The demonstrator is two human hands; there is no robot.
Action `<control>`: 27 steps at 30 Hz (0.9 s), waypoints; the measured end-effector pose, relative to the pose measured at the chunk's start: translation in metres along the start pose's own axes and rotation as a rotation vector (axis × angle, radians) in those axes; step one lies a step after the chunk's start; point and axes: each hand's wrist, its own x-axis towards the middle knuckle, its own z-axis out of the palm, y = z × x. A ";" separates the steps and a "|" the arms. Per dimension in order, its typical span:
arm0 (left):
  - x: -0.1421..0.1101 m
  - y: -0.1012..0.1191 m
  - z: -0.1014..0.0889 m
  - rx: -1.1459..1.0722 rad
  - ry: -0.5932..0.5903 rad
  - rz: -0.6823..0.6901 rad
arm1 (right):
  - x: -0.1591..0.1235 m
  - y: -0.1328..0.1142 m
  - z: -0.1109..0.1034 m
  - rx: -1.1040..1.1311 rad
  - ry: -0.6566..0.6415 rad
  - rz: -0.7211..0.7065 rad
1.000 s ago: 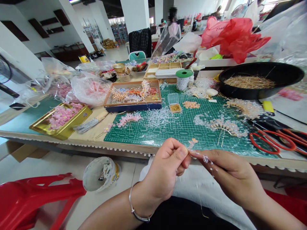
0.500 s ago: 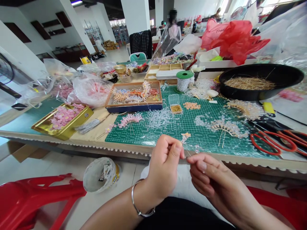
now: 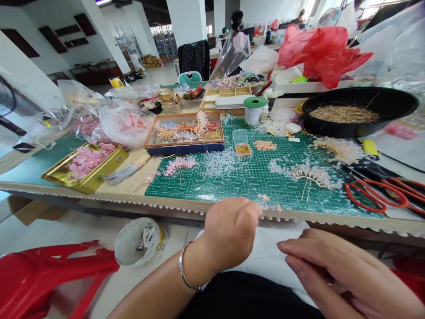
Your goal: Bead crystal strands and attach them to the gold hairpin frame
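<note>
My left hand (image 3: 230,232) is curled shut around a thin wire, with its fingertips just below the table edge. A small beaded wire spray (image 3: 268,201) with pale orange petals and clear beads rises from those fingers over the near edge of the green cutting mat (image 3: 252,181). My right hand (image 3: 335,272) lies lower right over my lap, fingers together, apart from the spray and holding nothing I can see. A silver bangle (image 3: 183,270) circles my left wrist.
Red-handled scissors (image 3: 375,195) lie at the right, beside a black basin of golden wires (image 3: 358,113). Loose clear beads and beaded sprays cover the mat. A wooden tray (image 3: 184,133) and a gold tin of pink flowers (image 3: 86,166) stand left. A tub (image 3: 141,241) sits on the floor.
My right hand has let go of the beaded spray and dropped down and to the right. My left hand has turned and sits lower, with the spray tipped toward the mat.
</note>
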 end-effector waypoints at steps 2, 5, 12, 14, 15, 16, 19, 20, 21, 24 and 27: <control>-0.003 -0.001 0.001 0.040 -0.038 0.096 | 0.008 0.003 -0.011 -0.094 -0.006 -0.103; -0.004 -0.003 0.001 0.004 -0.081 0.175 | 0.027 0.006 -0.027 -0.168 -0.068 -0.148; 0.002 0.004 -0.003 -0.293 -0.099 0.218 | 0.087 0.045 -0.028 0.238 -0.325 0.190; 0.004 0.009 -0.006 -0.474 -0.080 0.072 | 0.089 0.063 -0.012 0.592 -0.484 0.464; 0.005 0.011 -0.008 -0.571 -0.064 -0.059 | 0.086 0.070 -0.002 0.695 -0.536 0.519; 0.006 0.013 -0.010 -0.676 -0.042 -0.220 | 0.080 0.075 0.008 0.788 -0.570 0.554; 0.014 0.013 -0.011 -1.046 0.019 -0.758 | 0.053 0.075 0.034 1.000 -0.523 0.631; 0.017 0.012 -0.010 -1.161 0.022 -0.904 | 0.044 0.071 0.040 1.043 -0.482 0.650; 0.019 0.010 -0.008 -1.253 0.020 -1.015 | 0.035 0.068 0.043 1.071 -0.436 0.667; 0.024 0.002 -0.001 -1.345 0.002 -1.198 | 0.018 0.059 0.042 1.066 -0.295 0.701; 0.023 -0.002 0.007 -1.405 -0.021 -1.299 | 0.013 0.058 0.034 0.939 -0.202 0.700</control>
